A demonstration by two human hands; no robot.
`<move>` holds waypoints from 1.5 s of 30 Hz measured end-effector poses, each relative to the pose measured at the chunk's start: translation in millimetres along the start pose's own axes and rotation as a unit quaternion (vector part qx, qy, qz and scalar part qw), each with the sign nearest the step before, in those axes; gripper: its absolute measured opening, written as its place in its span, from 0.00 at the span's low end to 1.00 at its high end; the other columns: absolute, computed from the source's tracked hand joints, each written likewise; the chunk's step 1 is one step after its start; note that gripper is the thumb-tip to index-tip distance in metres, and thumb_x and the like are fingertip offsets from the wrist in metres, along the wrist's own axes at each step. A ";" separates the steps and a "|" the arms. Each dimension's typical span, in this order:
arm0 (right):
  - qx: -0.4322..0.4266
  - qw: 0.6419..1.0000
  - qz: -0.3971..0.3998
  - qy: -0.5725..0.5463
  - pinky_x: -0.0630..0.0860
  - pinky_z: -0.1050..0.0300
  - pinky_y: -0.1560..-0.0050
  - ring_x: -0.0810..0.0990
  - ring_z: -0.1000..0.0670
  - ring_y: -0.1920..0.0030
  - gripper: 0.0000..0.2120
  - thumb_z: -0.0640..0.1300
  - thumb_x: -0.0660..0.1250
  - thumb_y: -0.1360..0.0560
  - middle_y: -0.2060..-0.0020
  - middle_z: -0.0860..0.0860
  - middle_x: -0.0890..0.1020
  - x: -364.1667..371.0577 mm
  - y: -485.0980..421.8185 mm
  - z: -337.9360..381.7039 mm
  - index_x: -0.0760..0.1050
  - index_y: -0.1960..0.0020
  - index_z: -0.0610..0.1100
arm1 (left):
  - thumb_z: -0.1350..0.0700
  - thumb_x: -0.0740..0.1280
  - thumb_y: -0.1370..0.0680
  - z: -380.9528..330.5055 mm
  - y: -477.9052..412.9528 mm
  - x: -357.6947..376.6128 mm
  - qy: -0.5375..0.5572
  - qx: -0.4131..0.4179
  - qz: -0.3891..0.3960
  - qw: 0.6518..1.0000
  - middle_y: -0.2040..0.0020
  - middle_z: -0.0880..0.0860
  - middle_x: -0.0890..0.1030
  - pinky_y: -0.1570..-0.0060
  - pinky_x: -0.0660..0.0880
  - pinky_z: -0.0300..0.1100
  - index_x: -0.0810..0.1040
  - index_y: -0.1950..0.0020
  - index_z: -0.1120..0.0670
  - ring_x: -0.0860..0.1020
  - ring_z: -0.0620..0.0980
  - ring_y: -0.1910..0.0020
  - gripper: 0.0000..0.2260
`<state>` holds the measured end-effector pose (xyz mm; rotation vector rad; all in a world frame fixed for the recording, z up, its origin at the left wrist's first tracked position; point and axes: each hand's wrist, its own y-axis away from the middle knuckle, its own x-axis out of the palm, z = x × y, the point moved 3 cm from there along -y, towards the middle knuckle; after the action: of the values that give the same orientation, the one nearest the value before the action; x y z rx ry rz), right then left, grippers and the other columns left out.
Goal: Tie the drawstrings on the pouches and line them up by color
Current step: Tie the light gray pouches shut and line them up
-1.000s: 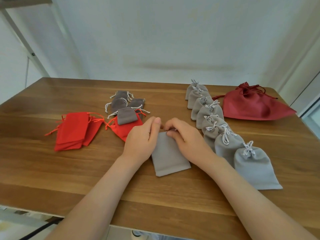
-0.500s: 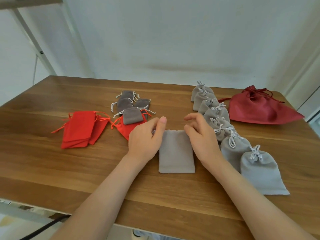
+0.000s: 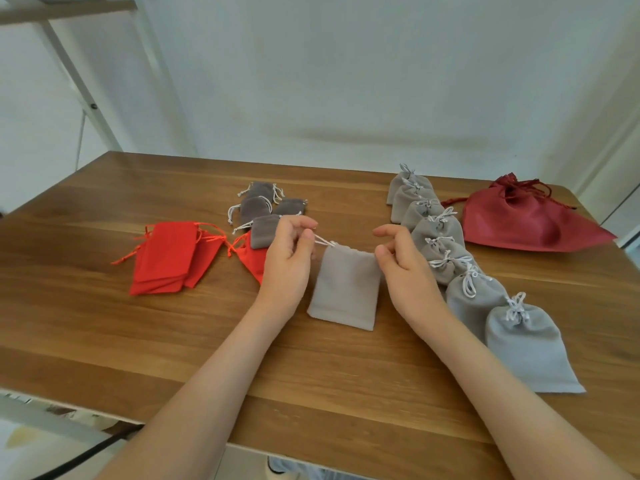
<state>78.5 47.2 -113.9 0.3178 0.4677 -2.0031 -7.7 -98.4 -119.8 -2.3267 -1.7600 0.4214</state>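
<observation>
The drawstring [image 3: 323, 241] of a light grey pouch [image 3: 344, 289] is pinched in the left hand [image 3: 289, 261], seemingly also the right hand [image 3: 403, 268], for cinching shut.

Nine pale pouches [image 3: 343, 289], four dark grey pouches [image 3: 254, 209], one maroon bag [image 3: 519, 223], red pouches [image 3: 166, 254] uncountable

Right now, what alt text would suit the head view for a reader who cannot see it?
A person's left hand pinches the white drawstring of a flat light-grey fabric pouch on a wooden table; the right hand is at its other top corner, grip unclear. Tied grey pouches line the right, flat red pouches lie left.
</observation>
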 end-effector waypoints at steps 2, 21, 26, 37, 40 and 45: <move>-0.001 1.000 -0.008 0.005 0.68 0.60 0.59 0.72 0.57 0.61 0.10 0.44 0.55 0.19 0.61 0.54 0.73 -2.6 0.1 0.1 0.69 0.39 0.51 | 0.65 0.58 0.20 2.3 -1.2 -0.9 -0.006 -0.005 -0.023 1.000 0.65 0.47 0.71 0.63 0.67 0.37 0.71 0.49 0.49 0.70 0.41 0.67 0.11; 0.054 0.984 -0.168 -0.022 0.67 0.52 0.59 0.70 0.53 0.64 0.04 0.38 0.56 0.21 0.65 0.53 0.73 -15.1 -5.0 -2.1 0.68 0.50 0.44 | 0.67 0.56 0.23 -0.7 4.2 -9.1 -0.080 -0.052 -0.189 0.977 0.62 0.45 0.73 0.62 0.65 0.38 0.72 0.53 0.55 0.70 0.38 0.67 0.09; 0.039 0.996 -0.071 0.045 0.67 0.57 0.53 0.74 0.55 0.57 0.06 0.45 0.59 0.21 0.60 0.54 0.75 -8.8 -6.1 -3.7 0.74 0.48 0.47 | 0.63 0.56 0.26 -1.7 5.8 1.9 -0.187 0.039 -0.047 0.981 0.59 0.48 0.78 0.60 0.65 0.27 0.79 0.57 0.53 0.73 0.36 0.61 0.13; -0.176 0.969 0.106 0.133 0.62 0.57 0.52 0.69 0.52 0.57 0.10 0.52 0.60 0.25 0.61 0.62 0.78 24.3 0.7 3.8 0.80 0.49 0.53 | 0.61 0.54 0.19 -15.1 19.9 12.0 -0.057 0.222 0.023 0.973 0.63 0.47 0.71 0.63 0.68 0.32 0.65 0.45 0.46 0.70 0.39 0.67 0.09; -0.164 0.972 0.115 0.121 0.61 0.63 0.56 0.68 0.55 0.59 0.06 0.47 0.65 0.23 0.65 0.56 0.78 23.6 1.7 7.7 0.79 0.57 0.49 | 0.65 0.53 0.19 -18.6 23.3 11.2 -0.078 0.235 -0.011 0.969 0.62 0.44 0.69 0.63 0.65 0.27 0.65 0.47 0.54 0.69 0.36 0.67 0.06; -0.111 0.981 0.104 0.117 0.64 0.70 0.58 0.69 0.57 0.57 0.05 0.47 0.66 0.24 0.65 0.54 0.78 21.3 4.9 12.8 0.79 0.58 0.49 | 0.59 0.55 0.19 -13.7 16.3 6.6 -0.108 0.170 -0.079 0.976 0.60 0.46 0.73 0.59 0.68 0.30 0.67 0.46 0.55 0.72 0.38 0.61 0.03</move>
<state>72.9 22.5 -112.2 0.4465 0.7680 -1.7002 13.4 -96.3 -112.8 -1.9491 -1.7813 0.8984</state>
